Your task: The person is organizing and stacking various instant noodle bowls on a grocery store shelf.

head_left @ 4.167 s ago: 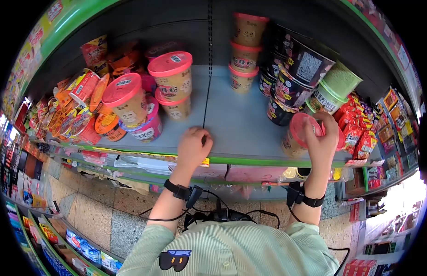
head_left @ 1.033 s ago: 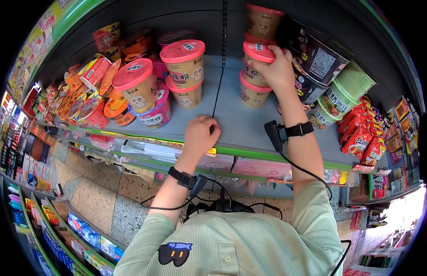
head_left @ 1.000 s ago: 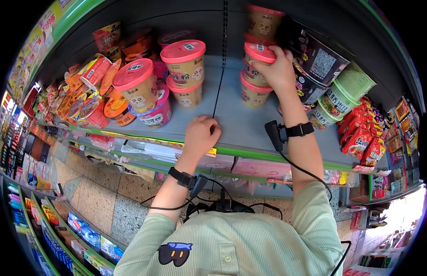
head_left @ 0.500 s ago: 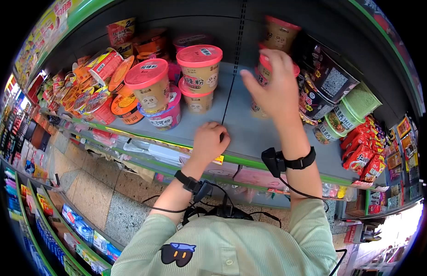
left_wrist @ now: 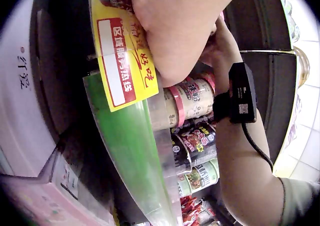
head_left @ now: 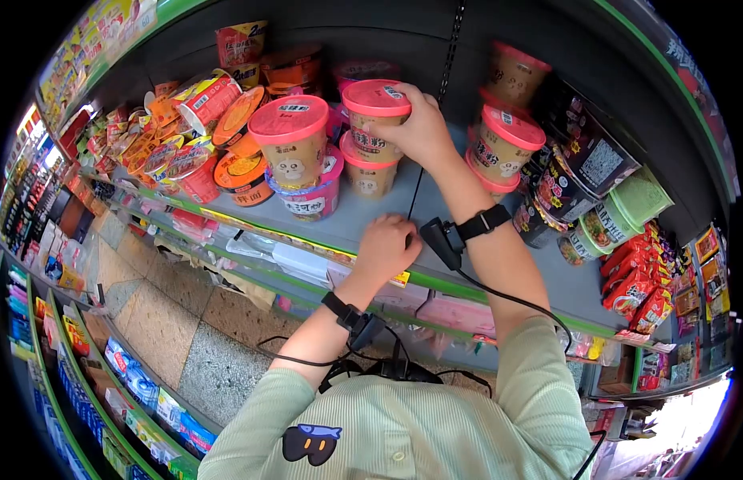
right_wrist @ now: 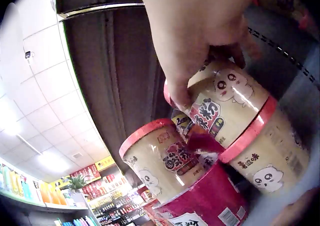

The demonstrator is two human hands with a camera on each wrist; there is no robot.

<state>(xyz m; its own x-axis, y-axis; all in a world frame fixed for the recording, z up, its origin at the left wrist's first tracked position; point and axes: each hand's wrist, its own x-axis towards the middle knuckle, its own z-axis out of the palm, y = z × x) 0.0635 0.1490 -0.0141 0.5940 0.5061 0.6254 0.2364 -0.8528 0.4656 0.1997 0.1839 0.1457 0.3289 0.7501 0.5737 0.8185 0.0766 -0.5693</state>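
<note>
Leaving the right stack (head_left: 506, 152), my right hand (head_left: 423, 132) now grasps the left stack's top cup (head_left: 371, 112), which sits on the lower cup (head_left: 370, 180); I judge another transfer is starting. My left hand (head_left: 389, 250) rests, holding nothing, on the shelf (head_left: 336, 232).

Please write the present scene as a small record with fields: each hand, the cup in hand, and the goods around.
Right hand: grips upper tan cup
Upper tan cup: pink lid, directly above lower tan cup
Left hand: rests at front edge of shelf, holds no goods
Left of these cups: another tan cup on a pink tub; orange tubs beyond
Right side: more tan cups, black tubs, green tubs, red packets
</note>
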